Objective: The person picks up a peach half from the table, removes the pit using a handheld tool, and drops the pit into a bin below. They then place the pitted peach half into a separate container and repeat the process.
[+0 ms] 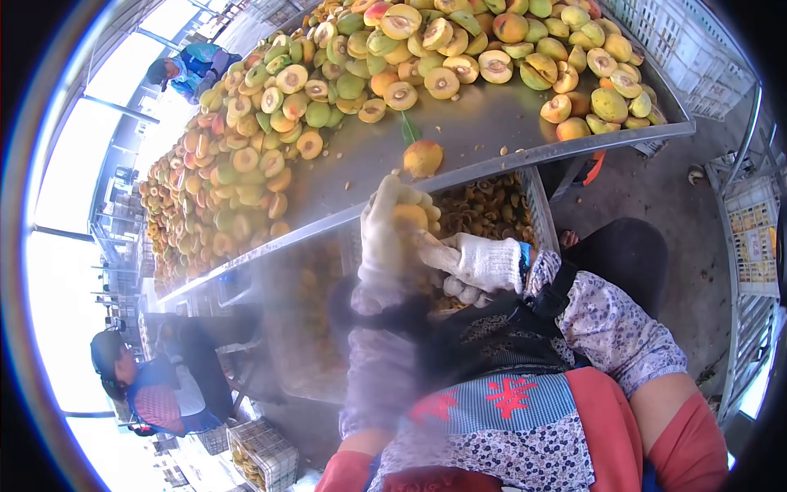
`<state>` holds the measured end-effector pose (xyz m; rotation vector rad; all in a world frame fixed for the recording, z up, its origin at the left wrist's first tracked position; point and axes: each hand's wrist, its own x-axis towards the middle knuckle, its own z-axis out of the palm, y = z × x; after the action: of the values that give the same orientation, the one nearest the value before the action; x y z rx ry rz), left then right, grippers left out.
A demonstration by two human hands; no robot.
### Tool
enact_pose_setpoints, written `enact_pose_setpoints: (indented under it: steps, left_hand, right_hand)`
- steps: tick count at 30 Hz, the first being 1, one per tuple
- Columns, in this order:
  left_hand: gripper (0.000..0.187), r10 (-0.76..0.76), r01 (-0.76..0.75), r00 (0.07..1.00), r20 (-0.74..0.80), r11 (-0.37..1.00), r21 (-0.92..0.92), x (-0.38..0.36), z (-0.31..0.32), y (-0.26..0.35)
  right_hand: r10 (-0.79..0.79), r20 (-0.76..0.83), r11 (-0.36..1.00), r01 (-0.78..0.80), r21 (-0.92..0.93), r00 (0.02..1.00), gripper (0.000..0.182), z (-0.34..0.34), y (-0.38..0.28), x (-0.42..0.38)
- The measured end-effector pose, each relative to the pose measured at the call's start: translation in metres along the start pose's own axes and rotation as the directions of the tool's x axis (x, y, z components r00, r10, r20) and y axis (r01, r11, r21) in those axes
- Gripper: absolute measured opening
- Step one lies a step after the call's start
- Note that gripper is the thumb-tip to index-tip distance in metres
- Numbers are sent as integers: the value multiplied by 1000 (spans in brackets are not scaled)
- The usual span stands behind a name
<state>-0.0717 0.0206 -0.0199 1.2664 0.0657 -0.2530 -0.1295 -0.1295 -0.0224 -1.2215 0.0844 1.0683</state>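
In a white glove, my left hand [384, 225] is closed around a yellow-orange peach [410, 216] just below the table's near edge. My right hand [484, 264], gloved too, is close beside it with the fingers curled and the index finger stretched toward the fruit. Whatever my right hand holds, if anything, is hidden. A whole orange-yellow peach [423, 158] lies at the metal table's [361, 168] edge, right above my left hand, with a green leaf [410, 129] behind it. Under both hands stands a crate [537, 209] of brown pits or scraps.
Halved and whole peaches [328, 82] are heaped along the table's far side, with a smaller pile [607, 102] at the right corner. White crates [680, 49] stand beyond it. One person [164, 385] sits at the left; another [197, 67] is behind the heap.
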Motion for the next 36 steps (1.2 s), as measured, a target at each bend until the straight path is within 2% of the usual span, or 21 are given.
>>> enact_pose_setpoints:
  steps: [3,5,9,11,12,14,15,16,18,19,21,22,23,24,25,26,28,30,32,34,36]
  left_hand:
    - [37,-104,105,994,23,993,-47,-2,0,4]
    - [37,-7,41,994,109,948,-315,-5,-1,2]
    - [35,34,-36,999,-24,996,-87,-12,6,4]
    - [30,111,-117,992,56,987,112,-10,-1,2]
    - [30,112,-118,992,54,986,117,-13,2,1]
    - [26,-84,81,996,13,893,-443,-16,13,-2]
    - [21,-57,105,992,108,848,-520,-11,1,-11]
    - [21,-55,105,992,111,848,-519,-8,-6,-12]
    - [15,-13,65,997,75,663,-746,-6,-22,-6]
    - [11,46,-24,999,18,760,-650,-11,-32,7]
    - [14,85,-111,994,-75,863,-493,-23,-62,36]
    - [16,29,-148,915,-403,952,-268,-38,-62,56]
    - [21,322,-271,926,-195,931,245,-40,-114,55]
    - [29,538,-303,842,-36,528,793,-46,-136,67]
    - [34,649,-201,759,-62,322,925,-43,-173,64]
    - [35,676,200,689,-262,170,965,-48,-162,73]
    - [39,709,-75,689,-153,279,957,-46,-125,80]
    - [48,610,-163,771,-182,466,870,-24,-56,82]
    - [55,555,-328,830,50,414,849,27,-33,46]
    - [57,537,-346,809,240,104,932,53,6,25]
    - [57,383,-290,884,268,-3,957,84,21,6]
  right_hand:
    - [-15,-11,998,14,-66,1000,49,-1,4,3]
    - [-83,266,979,29,200,960,51,-6,12,7]
    - [-43,299,963,-40,265,953,49,-3,13,6]
    - [-75,-17,990,73,-122,997,47,5,5,-4]
    - [-78,-13,990,76,-122,997,47,7,6,-5]
    - [-263,-70,920,229,-319,962,46,7,5,-5]
    - [-577,-34,746,510,-428,816,42,1,24,13]
    - [-579,-35,745,512,-429,814,42,-1,26,10]
    - [-618,-38,557,403,-726,785,37,-2,31,5]
    - [-595,-24,389,261,-883,803,36,-7,27,5]
    - [-360,-139,434,34,-901,923,44,-11,10,-11]
    - [-260,-193,449,-59,-892,946,45,-13,5,-18]
    - [-309,-214,345,-101,-933,927,45,-20,15,-13]
    - [-317,-219,352,-100,-931,923,45,-22,17,-10]
    - [-437,-227,382,-49,-923,870,44,-22,20,-9]
    - [-545,-233,400,6,-916,806,44,-21,22,-8]
    - [-581,-247,411,18,-911,775,42,-20,22,-5]
    - [-546,-297,399,-68,-914,783,43,-22,24,0]
    - [-556,-323,409,-87,-909,766,42,-27,22,-2]
    - [-548,-371,457,-104,-883,749,40,-27,13,-9]
    - [-507,-389,534,-74,-842,769,39,-27,4,-19]
